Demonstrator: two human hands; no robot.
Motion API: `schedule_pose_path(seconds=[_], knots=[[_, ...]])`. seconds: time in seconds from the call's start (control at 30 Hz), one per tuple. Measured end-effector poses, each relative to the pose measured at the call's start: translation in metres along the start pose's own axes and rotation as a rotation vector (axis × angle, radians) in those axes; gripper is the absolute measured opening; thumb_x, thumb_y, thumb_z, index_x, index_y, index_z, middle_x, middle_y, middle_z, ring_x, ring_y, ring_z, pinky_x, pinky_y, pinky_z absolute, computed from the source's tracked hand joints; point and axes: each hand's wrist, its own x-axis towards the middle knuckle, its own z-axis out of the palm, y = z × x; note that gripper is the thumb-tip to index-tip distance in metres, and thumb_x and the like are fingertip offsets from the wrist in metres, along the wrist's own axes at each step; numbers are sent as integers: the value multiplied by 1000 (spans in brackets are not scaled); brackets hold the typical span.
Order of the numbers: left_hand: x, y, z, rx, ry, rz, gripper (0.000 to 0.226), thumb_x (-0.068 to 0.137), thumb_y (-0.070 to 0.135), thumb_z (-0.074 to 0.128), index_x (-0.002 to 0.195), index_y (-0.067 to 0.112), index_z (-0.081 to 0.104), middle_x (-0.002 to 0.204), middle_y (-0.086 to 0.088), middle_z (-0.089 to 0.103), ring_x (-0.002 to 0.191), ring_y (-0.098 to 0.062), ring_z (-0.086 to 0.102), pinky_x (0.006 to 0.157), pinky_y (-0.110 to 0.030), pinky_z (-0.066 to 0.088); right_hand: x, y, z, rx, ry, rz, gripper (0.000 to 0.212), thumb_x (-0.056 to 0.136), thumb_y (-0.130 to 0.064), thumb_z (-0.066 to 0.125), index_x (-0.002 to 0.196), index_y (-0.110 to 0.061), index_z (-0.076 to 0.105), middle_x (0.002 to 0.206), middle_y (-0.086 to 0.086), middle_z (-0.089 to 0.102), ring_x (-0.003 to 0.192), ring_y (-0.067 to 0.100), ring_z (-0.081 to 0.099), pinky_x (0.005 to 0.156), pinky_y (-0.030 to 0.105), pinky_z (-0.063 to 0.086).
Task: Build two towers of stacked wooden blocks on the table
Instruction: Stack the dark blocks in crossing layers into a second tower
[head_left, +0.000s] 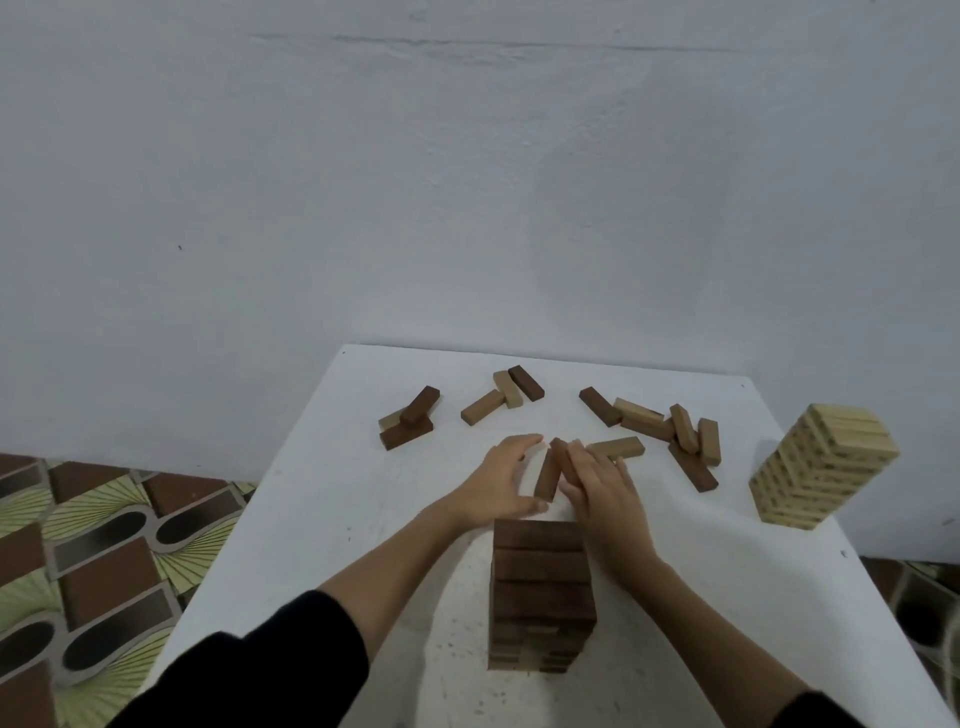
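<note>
So the setup here makes sense once you look at how the wood is sorted: the light tower (823, 464) stands finished-looking over at the right side of the table (322, 499), all pale blocks, while the dark tower (542, 592) sits close in front of the person, right where both arms can reach over it. Just behind that dark tower both hands are working a few dark blocks (549, 473) stood between them. The left hand (501, 480) has its fingers spread fairly straight with the thumb down near the near end of the blocks, and the right hand (602, 488) lies flat against their other side, fingers straight and together, so the grip on both sides is more of a flat press than a pinch. My guess is they're squaring the blocks up into one neat row before lifting them onto the dark tower as the next layer, which would explain why they're squeezed side on instead of picked up one at a time. How many blocks are in there I can't tell, the right hand covers part of them. The rest of the loose blocks (670, 431) lie scattered along the far half of the table, dark and pale mixed, plus a small pile (410, 423) at far left and a light block (615, 448) just past the right hand's fingers. Past the table edge on the left there's the patterned floor (78, 545).
</note>
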Motion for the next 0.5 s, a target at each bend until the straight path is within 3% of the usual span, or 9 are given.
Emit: schedule_pose_path(seconds=[0.07, 0.17, 0.23, 0.3, 0.43, 0.5], knots=[[5, 2, 1, 43, -29, 17, 87, 80, 32, 74, 148, 26, 20, 156, 5, 19, 139, -17, 25, 112, -36, 29, -2, 5, 1, -13, 9, 29, 51, 100, -36, 33, 147, -17, 29, 152, 2, 31, 143, 19, 23, 115, 33, 7], [14, 8, 1, 97, -55, 108, 83, 81, 29, 74, 147, 23, 25, 152, 1, 28, 137, -19, 24, 110, -34, 26, -4, 6, 3, -62, 27, 0, 50, 94, -33, 48, 140, -12, 43, 144, 6, 44, 134, 27, 40, 109, 44, 22], [17, 9, 1, 113, -48, 171, 74, 81, 29, 74, 143, 21, 34, 144, 0, 40, 128, -18, 33, 106, -31, 29, -4, 6, 3, -100, -14, 3, 60, 91, -47, 32, 139, -13, 44, 143, 3, 45, 134, 26, 40, 109, 44, 19], [19, 5, 2, 99, -27, 180, 71, 79, 29, 76, 139, 22, 39, 139, 1, 44, 118, -13, 35, 101, -28, 33, -4, 6, 2, -87, -46, 11, 63, 91, -49, 20, 142, -18, 40, 146, -1, 40, 138, 24, 33, 112, 42, 10], [14, -8, 4, 74, 52, 142, 71, 74, 36, 78, 134, 27, 40, 131, 5, 42, 111, -10, 34, 95, -27, 39, -6, 5, 3, -184, -33, -34, 55, 100, -39, 12, 133, -20, 51, 132, 2, 58, 124, 29, 52, 108, 52, 26], [11, -15, 6, 112, 74, 140, 70, 76, 39, 75, 136, 28, 40, 127, 2, 38, 110, -10, 30, 95, -25, 35, -7, 3, 6, -202, 58, -84, 55, 101, -38, 11, 128, -20, 55, 128, 5, 60, 121, 30, 52, 109, 50, 26]])
